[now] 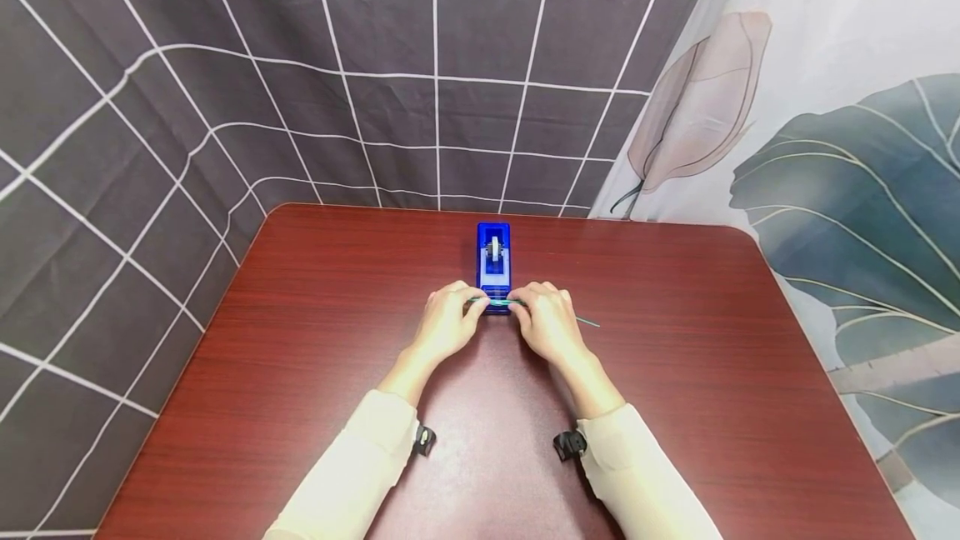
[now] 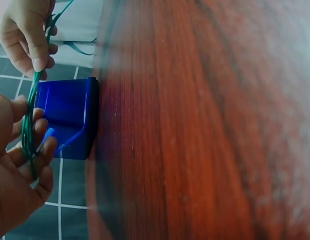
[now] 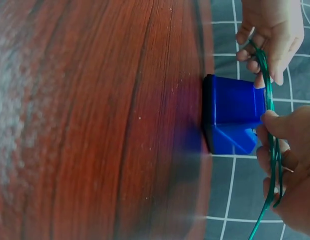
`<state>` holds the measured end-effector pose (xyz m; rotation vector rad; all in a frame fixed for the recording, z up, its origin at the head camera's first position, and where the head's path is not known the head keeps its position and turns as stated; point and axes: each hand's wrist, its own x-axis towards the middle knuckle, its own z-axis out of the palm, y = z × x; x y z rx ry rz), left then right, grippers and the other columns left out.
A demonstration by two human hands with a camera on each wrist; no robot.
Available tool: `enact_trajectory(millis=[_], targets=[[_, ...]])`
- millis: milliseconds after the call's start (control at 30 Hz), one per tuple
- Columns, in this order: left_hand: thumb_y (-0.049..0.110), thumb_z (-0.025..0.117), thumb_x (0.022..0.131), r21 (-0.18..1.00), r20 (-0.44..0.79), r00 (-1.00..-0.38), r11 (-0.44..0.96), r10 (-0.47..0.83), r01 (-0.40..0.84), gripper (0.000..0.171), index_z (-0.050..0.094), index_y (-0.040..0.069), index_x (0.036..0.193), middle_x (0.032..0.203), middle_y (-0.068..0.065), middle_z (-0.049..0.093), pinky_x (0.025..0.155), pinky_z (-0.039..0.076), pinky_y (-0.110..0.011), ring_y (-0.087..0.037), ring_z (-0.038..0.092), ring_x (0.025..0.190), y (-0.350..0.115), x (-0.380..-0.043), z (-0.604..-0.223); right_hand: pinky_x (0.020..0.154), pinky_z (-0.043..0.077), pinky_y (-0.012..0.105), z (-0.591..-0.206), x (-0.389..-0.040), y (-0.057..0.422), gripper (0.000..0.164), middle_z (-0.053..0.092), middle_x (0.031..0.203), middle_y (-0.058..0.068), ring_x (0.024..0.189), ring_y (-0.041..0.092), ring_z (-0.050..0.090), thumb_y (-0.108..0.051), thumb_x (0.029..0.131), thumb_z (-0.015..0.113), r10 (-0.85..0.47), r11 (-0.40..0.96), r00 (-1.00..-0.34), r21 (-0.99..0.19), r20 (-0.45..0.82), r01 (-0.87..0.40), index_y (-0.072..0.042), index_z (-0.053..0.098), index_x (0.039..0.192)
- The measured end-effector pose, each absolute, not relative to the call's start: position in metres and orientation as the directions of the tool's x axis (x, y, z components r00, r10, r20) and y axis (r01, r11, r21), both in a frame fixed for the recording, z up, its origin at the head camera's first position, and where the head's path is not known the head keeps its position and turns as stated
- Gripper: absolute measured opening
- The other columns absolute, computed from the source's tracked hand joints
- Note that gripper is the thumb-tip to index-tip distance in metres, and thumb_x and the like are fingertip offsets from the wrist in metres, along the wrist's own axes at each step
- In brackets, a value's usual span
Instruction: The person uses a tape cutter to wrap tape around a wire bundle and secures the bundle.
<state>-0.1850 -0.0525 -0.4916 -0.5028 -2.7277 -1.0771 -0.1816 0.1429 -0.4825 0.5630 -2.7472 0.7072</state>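
Note:
A thin bundle of green cord, folded into several strands, stretches between both hands just above the near end of a blue tape dispenser. My left hand pinches the left part of the bundle between thumb and fingers. The right part is gripped by my right hand in the same way. One loose strand trails out to the right past that hand. Both wrist views show the cord held in front of the dispenser's blue body, apart from the tabletop.
A small pale roll sits in the dispenser, near the far edge of the reddish-brown wooden table. Behind and to the left hangs a dark grey curtain with white grid lines. A white leaf-patterned curtain hangs at the right.

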Motion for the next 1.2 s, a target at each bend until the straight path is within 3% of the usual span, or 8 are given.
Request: enact_trajectory(millis=[100, 300, 600, 867, 1033, 1200], targets=[[0.020, 0.064, 0.100, 0.609, 0.279, -0.926, 0.699, 0.254, 0.375, 0.018, 0.078, 0.009, 0.104, 0.098, -0.004, 0.072, 0.092, 0.047, -0.047, -0.025, 0.068, 0.100, -0.053, -0.184, -0.491, 0.079, 0.044, 0.049, -0.483, -0.182, 0.143, 0.008, 0.072, 0.097, 0.005, 0.096, 0.028, 0.065, -0.013, 0.095, 0.070, -0.297, 0.805, -0.898, -0.420, 0.325, -0.418, -0.010, 0.076, 0.100], [0.014, 0.070, 0.095, 0.584, 0.374, -0.893, 0.685, 0.249, 0.436, 0.012, 0.079, 0.007, 0.097, 0.090, -0.004, 0.072, 0.085, 0.052, -0.041, -0.024, 0.070, 0.090, -0.052, -0.184, -0.493, 0.079, 0.043, 0.050, -0.483, -0.183, 0.137, 0.014, 0.073, 0.092, 0.004, 0.090, 0.027, 0.067, -0.023, 0.094, 0.072, -0.259, 0.821, -0.921, -0.435, 0.292, -0.369, -0.011, 0.077, 0.096], [0.015, 0.072, 0.093, 0.569, 0.413, -0.883, 0.694, 0.222, 0.441, 0.010, 0.080, 0.008, 0.095, 0.088, -0.003, 0.073, 0.082, 0.051, -0.043, -0.022, 0.070, 0.087, -0.052, -0.185, -0.496, 0.085, 0.038, 0.053, -0.480, -0.194, 0.125, 0.029, 0.075, 0.085, 0.000, 0.092, 0.029, 0.070, -0.042, 0.095, 0.067, -0.127, 0.856, -0.989, -0.494, 0.078, -0.149, -0.017, 0.080, 0.090], [0.021, 0.077, 0.091, 0.661, 0.364, -0.923, 0.662, 0.127, 0.352, 0.014, 0.079, 0.009, 0.097, 0.091, -0.002, 0.073, 0.079, 0.052, -0.041, -0.022, 0.070, 0.086, -0.052, -0.189, -0.495, 0.086, 0.038, 0.053, -0.477, -0.198, 0.127, 0.026, 0.064, 0.058, -0.007, 0.084, 0.026, 0.069, -0.041, 0.094, 0.071, -0.109, 0.806, -0.994, -0.583, 0.017, -0.099, -0.019, 0.081, 0.085], [0.022, 0.076, 0.091, 0.679, 0.359, -0.929, 0.659, 0.086, 0.323, 0.016, 0.079, 0.009, 0.101, 0.097, -0.004, 0.072, 0.083, 0.051, -0.043, -0.024, 0.068, 0.091, -0.050, -0.196, -0.488, 0.086, 0.040, 0.052, -0.478, -0.199, 0.128, 0.027, 0.071, 0.068, -0.004, 0.088, 0.027, 0.070, -0.042, 0.092, 0.072, -0.106, 0.798, -0.994, -0.595, 0.025, -0.100, -0.018, 0.082, 0.086], [0.029, 0.072, 0.094, 0.652, 0.255, -0.959, 0.709, 0.127, 0.267, 0.021, 0.081, 0.013, 0.104, 0.097, -0.002, 0.075, 0.084, 0.052, -0.044, -0.025, 0.071, 0.093, -0.045, -0.207, -0.476, 0.089, 0.043, 0.053, -0.479, -0.199, 0.129, 0.028, 0.074, 0.075, -0.002, 0.093, 0.028, 0.071, -0.043, 0.090, 0.074, -0.083, 0.799, -0.996, -0.595, 0.034, -0.087, -0.017, 0.083, 0.088]])
